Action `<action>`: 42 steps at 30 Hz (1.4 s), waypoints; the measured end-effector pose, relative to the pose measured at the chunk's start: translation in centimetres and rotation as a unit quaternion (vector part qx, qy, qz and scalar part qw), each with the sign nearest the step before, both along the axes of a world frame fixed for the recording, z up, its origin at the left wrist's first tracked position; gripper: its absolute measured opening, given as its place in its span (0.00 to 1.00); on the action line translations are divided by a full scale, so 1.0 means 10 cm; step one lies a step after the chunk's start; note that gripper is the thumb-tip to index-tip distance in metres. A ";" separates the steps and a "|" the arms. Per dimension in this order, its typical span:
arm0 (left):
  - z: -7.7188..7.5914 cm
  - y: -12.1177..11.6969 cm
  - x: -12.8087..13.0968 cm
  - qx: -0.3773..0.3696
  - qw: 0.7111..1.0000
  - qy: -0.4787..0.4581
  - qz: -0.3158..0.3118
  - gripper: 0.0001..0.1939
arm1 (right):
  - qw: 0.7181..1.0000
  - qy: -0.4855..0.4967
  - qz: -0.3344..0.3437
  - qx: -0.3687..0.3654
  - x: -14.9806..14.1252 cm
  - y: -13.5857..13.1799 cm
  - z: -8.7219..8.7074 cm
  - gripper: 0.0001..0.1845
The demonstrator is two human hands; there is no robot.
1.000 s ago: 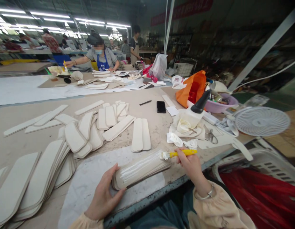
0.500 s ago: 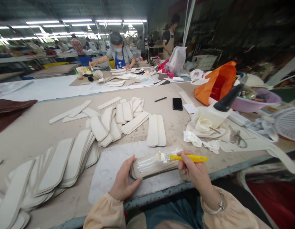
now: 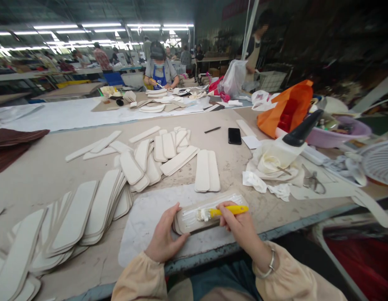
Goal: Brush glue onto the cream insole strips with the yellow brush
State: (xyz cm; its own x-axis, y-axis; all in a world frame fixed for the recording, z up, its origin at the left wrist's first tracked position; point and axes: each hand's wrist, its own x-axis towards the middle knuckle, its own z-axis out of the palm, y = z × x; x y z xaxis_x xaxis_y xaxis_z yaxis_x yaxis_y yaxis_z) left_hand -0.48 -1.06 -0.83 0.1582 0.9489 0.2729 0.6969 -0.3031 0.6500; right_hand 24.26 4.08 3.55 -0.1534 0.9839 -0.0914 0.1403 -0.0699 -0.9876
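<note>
A stack of long, round-ended panels lies in front of me on a white sheet. White, wet-looking streaks cover its top panel. Around the left end of the stack my left hand is closed, with thumb at the near side and fingers at the far side. My right hand pinches the yellow handle of a brush. White paste clings to the bristles, which touch the top panel left of its middle. The lower panels are partly hidden.
Many pale panels lie fanned out left and ahead. A phone, glue container, scissors, orange bag and purple basin are at right. A co-worker sits across the table.
My right hand and the brush have moved left along the top panel. My left hand stays on the stack. The co-worker's raised arm has come in, and a standing person behind has moved right.
</note>
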 end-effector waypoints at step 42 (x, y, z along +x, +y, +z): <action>-0.01 0.03 -0.12 -0.027 1.000 0.000 0.014 0.34 | 0.970 0.084 -0.215 0.069 1.01 0.36 0.12 0.16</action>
State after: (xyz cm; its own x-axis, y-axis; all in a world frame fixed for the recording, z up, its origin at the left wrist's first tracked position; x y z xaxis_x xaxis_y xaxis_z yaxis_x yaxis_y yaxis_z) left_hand -1.67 -0.71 -0.98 0.1311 0.9664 0.2209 0.7047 -0.2476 0.6649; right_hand 34.31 7.66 4.71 0.2734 0.9612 0.0357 -0.0374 0.0477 -0.9982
